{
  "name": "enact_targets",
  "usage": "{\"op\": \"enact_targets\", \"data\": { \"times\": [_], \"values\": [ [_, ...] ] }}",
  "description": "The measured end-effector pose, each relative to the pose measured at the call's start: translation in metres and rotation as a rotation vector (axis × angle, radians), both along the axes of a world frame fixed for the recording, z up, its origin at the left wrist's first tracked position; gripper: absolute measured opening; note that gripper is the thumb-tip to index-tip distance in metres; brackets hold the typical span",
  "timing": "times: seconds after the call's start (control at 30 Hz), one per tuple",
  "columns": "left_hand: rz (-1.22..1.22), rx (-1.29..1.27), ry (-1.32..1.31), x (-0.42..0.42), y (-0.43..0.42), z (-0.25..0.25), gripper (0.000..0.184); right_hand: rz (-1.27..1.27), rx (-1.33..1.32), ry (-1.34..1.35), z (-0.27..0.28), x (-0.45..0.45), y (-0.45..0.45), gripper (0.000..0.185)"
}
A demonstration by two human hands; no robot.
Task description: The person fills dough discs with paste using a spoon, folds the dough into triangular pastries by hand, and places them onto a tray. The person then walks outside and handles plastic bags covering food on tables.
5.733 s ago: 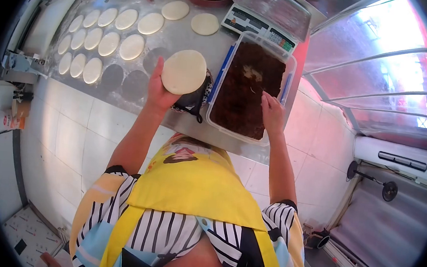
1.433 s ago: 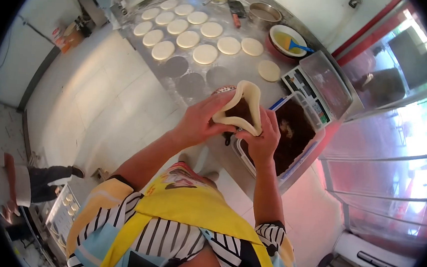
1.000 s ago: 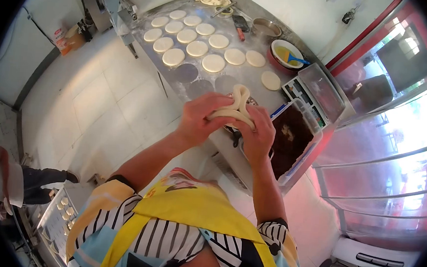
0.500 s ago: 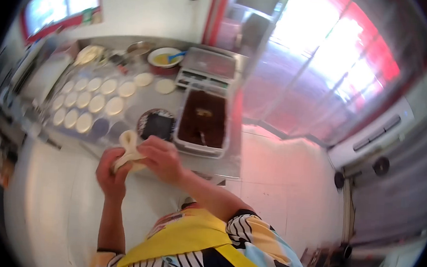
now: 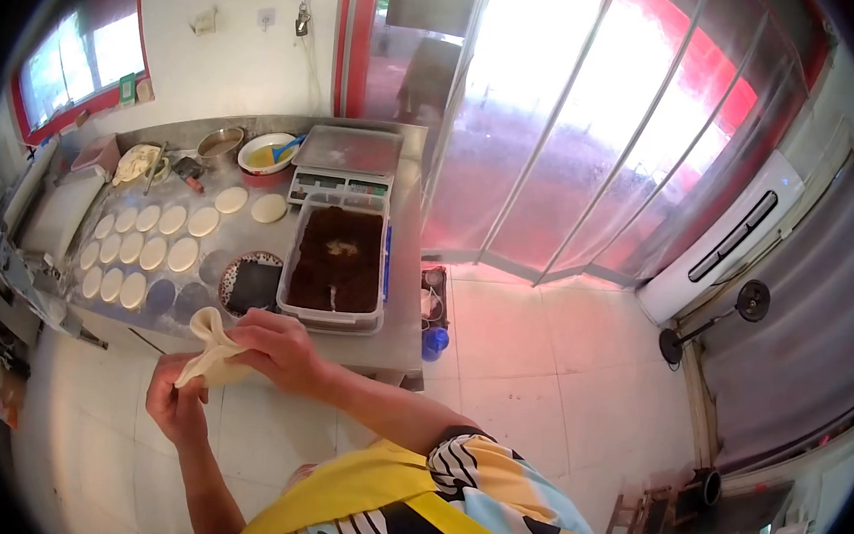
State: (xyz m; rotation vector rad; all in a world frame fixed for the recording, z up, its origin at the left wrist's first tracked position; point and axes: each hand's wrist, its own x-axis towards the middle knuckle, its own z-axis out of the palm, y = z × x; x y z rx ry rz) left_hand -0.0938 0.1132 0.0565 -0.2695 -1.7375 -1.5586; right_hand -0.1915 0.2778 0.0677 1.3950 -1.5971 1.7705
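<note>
A pale, floppy piece of dough (image 5: pixel 208 350) is stretched between my two hands in front of the table's near edge. My left hand (image 5: pixel 176 398) pinches its lower left end. On its upper right side, the fingers of my right hand (image 5: pixel 278 348) are closed on the dough, which hangs in folds with a loop at the top. Beyond my hands, several flat dough rounds (image 5: pixel 152 252) lie in rows on the metal table (image 5: pixel 402 265). Right of them stands a clear plastic tub (image 5: pixel 330 322) with dark brown filling (image 5: pixel 332 260).
A patterned round plate with a dark square (image 5: pixel 253 286) sits left of the tub. Behind are a digital scale (image 5: pixel 338 188), a bowl with yellow liquid (image 5: pixel 267 154), a metal bowl (image 5: pixel 220 142) and a dough lump (image 5: pixel 137 166). A blue-topped bottle (image 5: pixel 434 344) stands right of the table.
The view has shifted, with the table now lower and further left. The dough is drawn out between my hands, my left hand lower, and both hands still hold it.
</note>
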Motion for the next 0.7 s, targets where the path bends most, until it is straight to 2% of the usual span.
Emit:
{"op": "enact_targets", "data": {
  "times": [0.03, 0.13, 0.2, 0.23, 0.3, 0.33, 0.37, 0.4, 0.43, 0.47, 0.53, 0.63, 0.7],
  "values": [
    [-0.014, -0.028, -0.012, -0.001, 0.006, 0.0, 0.014, -0.005, -0.001, -0.016, 0.0, -0.003, 0.008, 0.025],
    [0.034, 0.1, -0.009, -0.009, 0.035, 0.007, 0.028, -0.016, -0.011, -0.028, 0.002, -0.013, 0.028, 0.026],
    [-0.021, 0.177, 0.052, -0.013, 0.031, 0.0, 0.039, -0.039, -0.044, -0.013, -0.001, -0.024, 0.036, 0.026],
    [-0.034, 0.221, 0.066, -0.008, 0.03, -0.01, 0.044, -0.1, 0.039, -0.018, -0.009, -0.031, 0.041, 0.025],
    [0.061, 0.267, -0.041, -0.028, 0.071, -0.018, 0.055, -0.14, 0.051, 0.017, -0.014, -0.035, 0.05, 0.024],
    [-0.131, 0.399, -0.145, -0.038, 0.073, -0.054, 0.064, -0.147, 0.033, 0.086, -0.026, -0.04, 0.048, 0.024],
    [-0.144, 0.555, -0.256, -0.041, 0.096, -0.055, 0.066, -0.128, 0.063, 0.127, -0.036, -0.045, 0.047, 0.025],
    [-0.086, 0.397, -0.194, -0.048, 0.107, -0.054, 0.051, -0.081, 0.085, 0.202, -0.048, -0.052, 0.048, 0.025],
    [-0.078, 0.443, -0.168, -0.051, 0.109, -0.06, 0.055, -0.093, 0.149, 0.143, -0.046, -0.047, 0.051, 0.02],
    [-0.209, 0.696, -0.058, -0.055, 0.115, -0.05, 0.055, -0.104, 0.228, 0.048, -0.048, -0.046, 0.053, 0.022],
    [-0.262, 0.776, -0.045, -0.055, 0.112, -0.061, 0.056, -0.124, 0.231, 0.024, -0.037, -0.04, 0.056, 0.028],
    [-0.245, 0.8, -0.078, -0.052, 0.116, -0.057, 0.057, -0.09, 0.317, -0.215, -0.041, -0.041, 0.061, 0.031],
    [-0.285, 0.833, -0.074, -0.051, 0.118, -0.055, 0.053, -0.023, 0.393, -0.137, -0.048, -0.047, 0.063, 0.028]
  ]
}}
